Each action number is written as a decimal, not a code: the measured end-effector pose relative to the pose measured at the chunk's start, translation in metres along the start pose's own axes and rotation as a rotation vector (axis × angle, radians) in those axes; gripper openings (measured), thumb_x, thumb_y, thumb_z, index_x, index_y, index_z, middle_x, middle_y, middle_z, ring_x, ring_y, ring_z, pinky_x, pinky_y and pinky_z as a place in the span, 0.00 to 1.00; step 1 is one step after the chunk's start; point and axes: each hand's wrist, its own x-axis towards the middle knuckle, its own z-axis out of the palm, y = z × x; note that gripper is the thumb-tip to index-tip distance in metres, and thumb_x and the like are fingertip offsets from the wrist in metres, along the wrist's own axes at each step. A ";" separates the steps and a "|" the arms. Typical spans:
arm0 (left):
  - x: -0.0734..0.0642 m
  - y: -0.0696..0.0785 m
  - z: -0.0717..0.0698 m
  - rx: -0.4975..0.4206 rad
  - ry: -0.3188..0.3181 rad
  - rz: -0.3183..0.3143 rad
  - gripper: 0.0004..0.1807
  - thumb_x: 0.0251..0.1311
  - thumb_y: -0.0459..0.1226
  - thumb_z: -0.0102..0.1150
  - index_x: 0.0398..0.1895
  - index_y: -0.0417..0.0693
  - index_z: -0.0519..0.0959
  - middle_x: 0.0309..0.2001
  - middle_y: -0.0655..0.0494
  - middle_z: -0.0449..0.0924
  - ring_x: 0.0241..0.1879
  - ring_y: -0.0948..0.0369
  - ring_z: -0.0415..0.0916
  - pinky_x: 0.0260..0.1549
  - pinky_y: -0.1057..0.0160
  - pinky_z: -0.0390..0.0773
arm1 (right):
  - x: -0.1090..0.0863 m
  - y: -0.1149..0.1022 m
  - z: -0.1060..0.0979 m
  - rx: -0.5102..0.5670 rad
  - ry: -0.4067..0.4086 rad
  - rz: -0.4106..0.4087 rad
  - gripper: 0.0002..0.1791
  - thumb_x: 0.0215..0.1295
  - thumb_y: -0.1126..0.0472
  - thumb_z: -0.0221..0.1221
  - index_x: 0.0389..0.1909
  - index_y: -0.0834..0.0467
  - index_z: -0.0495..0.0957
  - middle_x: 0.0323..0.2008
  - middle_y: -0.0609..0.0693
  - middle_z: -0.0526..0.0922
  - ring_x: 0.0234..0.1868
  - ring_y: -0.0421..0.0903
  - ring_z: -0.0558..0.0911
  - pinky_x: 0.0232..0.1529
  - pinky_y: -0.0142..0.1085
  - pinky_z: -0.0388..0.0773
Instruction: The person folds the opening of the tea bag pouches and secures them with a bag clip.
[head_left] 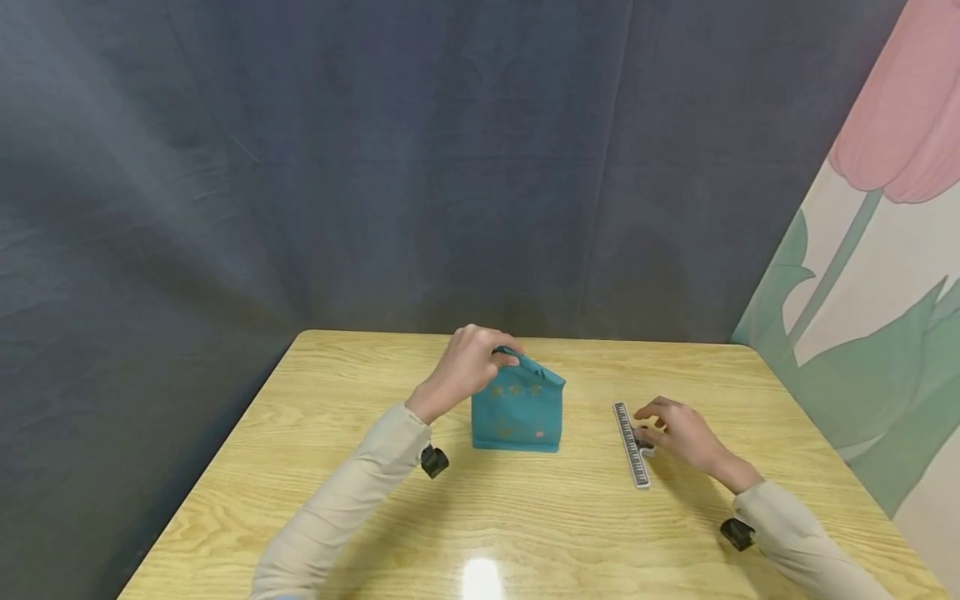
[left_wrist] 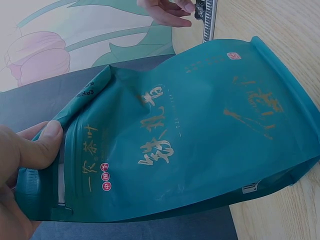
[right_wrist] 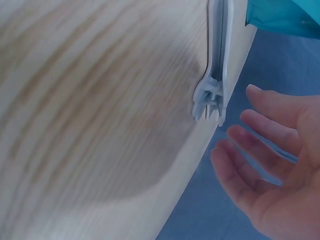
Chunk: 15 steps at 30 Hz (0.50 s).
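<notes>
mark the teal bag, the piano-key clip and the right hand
Teal bag (left_wrist: 200, 122), left wrist view: middle of its printed front.
Piano-key clip (head_left: 631, 444), head view: middle of its patterned bar.
Right hand (head_left: 687, 432), head view: back of the hand.

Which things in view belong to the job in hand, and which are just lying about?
Likely the job:
- teal bag, top held by left hand
- piano-key clip, near right hand

Just around:
- wooden table
- dark cloth
- tulip mural

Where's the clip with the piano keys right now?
In the head view, the piano-key clip is on the wooden table, to the right of the teal bag and just left of the person's right hand.
</notes>
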 end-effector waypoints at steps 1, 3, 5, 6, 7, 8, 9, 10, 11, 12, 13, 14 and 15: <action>0.000 0.000 0.000 -0.001 0.000 0.002 0.06 0.59 0.34 0.68 0.39 0.45 0.89 0.36 0.53 0.88 0.11 0.70 0.62 0.17 0.71 0.59 | -0.001 0.001 0.000 0.000 -0.006 0.009 0.10 0.58 0.68 0.70 0.40 0.66 0.84 0.38 0.56 0.83 0.32 0.47 0.80 0.31 0.39 0.77; 0.000 0.000 0.000 -0.001 0.000 0.003 0.06 0.59 0.34 0.68 0.39 0.45 0.89 0.36 0.53 0.88 0.12 0.70 0.64 0.17 0.71 0.60 | -0.002 0.002 -0.001 0.002 -0.020 0.024 0.10 0.59 0.67 0.69 0.41 0.66 0.84 0.39 0.56 0.83 0.32 0.46 0.79 0.31 0.39 0.77; 0.000 0.000 0.000 -0.001 0.001 0.004 0.06 0.59 0.34 0.68 0.39 0.45 0.89 0.35 0.53 0.88 0.12 0.70 0.64 0.17 0.71 0.60 | -0.003 0.003 0.000 0.001 -0.040 0.035 0.11 0.59 0.66 0.69 0.42 0.67 0.84 0.39 0.56 0.83 0.33 0.46 0.80 0.31 0.39 0.77; 0.000 0.000 0.000 0.001 0.002 0.005 0.06 0.59 0.34 0.68 0.39 0.45 0.89 0.35 0.53 0.88 0.12 0.70 0.65 0.17 0.71 0.60 | -0.003 0.004 0.000 0.000 -0.049 0.039 0.11 0.60 0.66 0.68 0.42 0.67 0.84 0.39 0.56 0.83 0.33 0.46 0.80 0.31 0.39 0.77; 0.000 0.000 0.000 0.001 0.003 0.005 0.06 0.59 0.34 0.68 0.38 0.45 0.89 0.35 0.53 0.88 0.12 0.70 0.65 0.17 0.71 0.60 | -0.003 0.005 0.001 -0.002 -0.059 0.043 0.12 0.60 0.66 0.68 0.43 0.67 0.84 0.39 0.56 0.83 0.33 0.46 0.80 0.32 0.40 0.77; 0.000 0.000 0.000 0.001 0.004 0.004 0.06 0.59 0.34 0.68 0.38 0.45 0.89 0.35 0.53 0.88 0.12 0.70 0.65 0.17 0.71 0.59 | -0.003 0.005 0.001 -0.003 -0.067 0.045 0.12 0.61 0.66 0.68 0.43 0.67 0.84 0.39 0.56 0.83 0.33 0.46 0.80 0.32 0.40 0.77; 0.000 0.000 0.000 0.000 0.005 0.003 0.06 0.59 0.34 0.68 0.38 0.45 0.89 0.35 0.53 0.88 0.12 0.70 0.64 0.17 0.71 0.59 | -0.003 0.006 0.002 -0.004 -0.072 0.046 0.12 0.61 0.65 0.68 0.43 0.67 0.84 0.39 0.56 0.83 0.33 0.47 0.81 0.32 0.41 0.77; 0.000 0.000 0.000 0.002 0.006 0.002 0.06 0.59 0.34 0.68 0.38 0.45 0.89 0.35 0.53 0.88 0.12 0.70 0.64 0.17 0.71 0.59 | -0.003 0.006 0.003 -0.006 -0.075 0.045 0.12 0.61 0.65 0.68 0.43 0.67 0.84 0.39 0.56 0.83 0.33 0.47 0.81 0.33 0.41 0.78; 0.000 0.000 0.000 0.000 0.006 0.001 0.06 0.59 0.33 0.68 0.38 0.45 0.89 0.35 0.52 0.88 0.12 0.70 0.64 0.17 0.71 0.59 | -0.003 0.007 0.003 -0.008 -0.078 0.044 0.11 0.61 0.65 0.68 0.43 0.67 0.84 0.39 0.56 0.83 0.33 0.47 0.81 0.33 0.41 0.78; 0.000 0.000 0.000 0.001 0.006 0.000 0.06 0.59 0.33 0.68 0.38 0.45 0.89 0.35 0.53 0.88 0.11 0.69 0.63 0.17 0.71 0.59 | -0.003 0.007 0.003 -0.010 -0.079 0.043 0.11 0.61 0.65 0.68 0.43 0.67 0.84 0.39 0.56 0.83 0.33 0.47 0.81 0.33 0.41 0.78; 0.000 0.000 0.000 0.001 0.004 0.000 0.06 0.59 0.33 0.68 0.38 0.45 0.89 0.35 0.53 0.88 0.11 0.69 0.63 0.17 0.71 0.58 | -0.003 0.007 0.003 -0.010 -0.080 0.043 0.11 0.61 0.65 0.68 0.42 0.67 0.84 0.39 0.56 0.83 0.33 0.46 0.81 0.33 0.41 0.78; 0.000 0.000 0.000 0.003 0.003 -0.001 0.06 0.59 0.33 0.68 0.38 0.45 0.89 0.35 0.52 0.88 0.11 0.69 0.63 0.17 0.71 0.58 | -0.004 0.007 0.003 -0.009 -0.081 0.043 0.11 0.61 0.65 0.68 0.42 0.67 0.84 0.39 0.55 0.83 0.33 0.46 0.81 0.33 0.41 0.78; 0.000 0.000 0.000 0.003 0.003 0.000 0.06 0.59 0.33 0.68 0.38 0.45 0.89 0.35 0.53 0.88 0.11 0.69 0.62 0.17 0.71 0.58 | -0.004 0.007 0.003 -0.009 -0.082 0.044 0.11 0.61 0.65 0.68 0.42 0.67 0.84 0.39 0.55 0.83 0.32 0.46 0.81 0.33 0.41 0.77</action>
